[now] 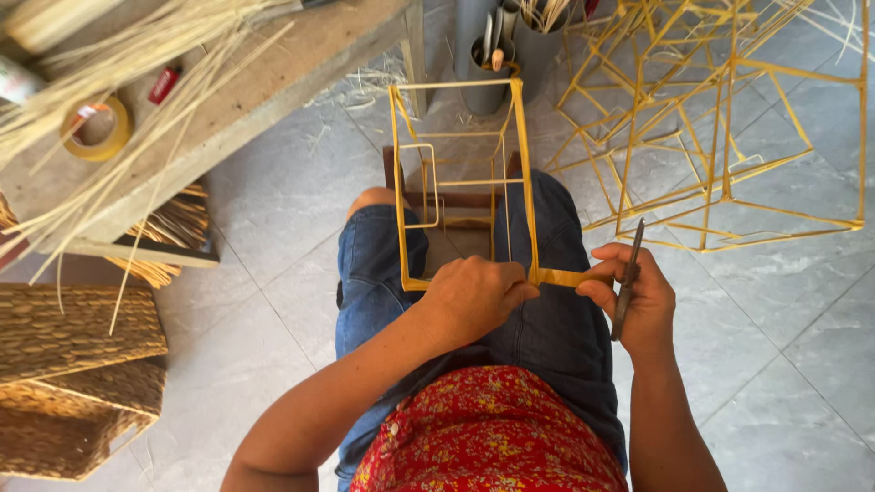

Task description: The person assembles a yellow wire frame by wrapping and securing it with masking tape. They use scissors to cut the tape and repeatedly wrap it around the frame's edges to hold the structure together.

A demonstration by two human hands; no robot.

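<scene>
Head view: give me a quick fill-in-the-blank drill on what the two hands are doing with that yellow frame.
1. The left hand presses the near corner of the yellow wire frame, which rests on the person's ____.
2. The right hand pinches a flat yellow strip and also holds a dark ____.
3. A roll of tape lies on the wooden ____ at upper left.

Missing words: lap; tool; bench

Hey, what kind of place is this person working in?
Probably a home craft workshop for making woven baskets. The hands work tape around a yellow wire frame, more finished frames are stacked on the tiled floor, and woven baskets sit beside a bench strewn with straw.
</scene>
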